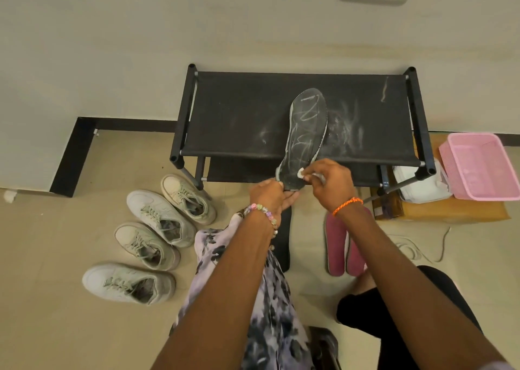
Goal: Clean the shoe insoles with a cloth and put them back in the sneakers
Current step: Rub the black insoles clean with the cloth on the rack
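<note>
A dark grey insole (305, 133) with white streaks lies over the front edge of a black shoe rack (239, 116). My left hand (267, 194) grips its near end from below. My right hand (330, 179) pinches a small white cloth (301, 172) against the insole's near end. Several pale sneakers (157, 215) stand on the floor at the left. Two maroon insoles (342, 246) lie on the floor under my right forearm, and another black insole (282, 240) lies beneath my left wrist.
A pink basket (478, 167) sits on a brown box (439, 210) at the right, beside a white bag (419, 185). A white lace (416, 247) lies on the tiled floor. The wall is right behind the rack.
</note>
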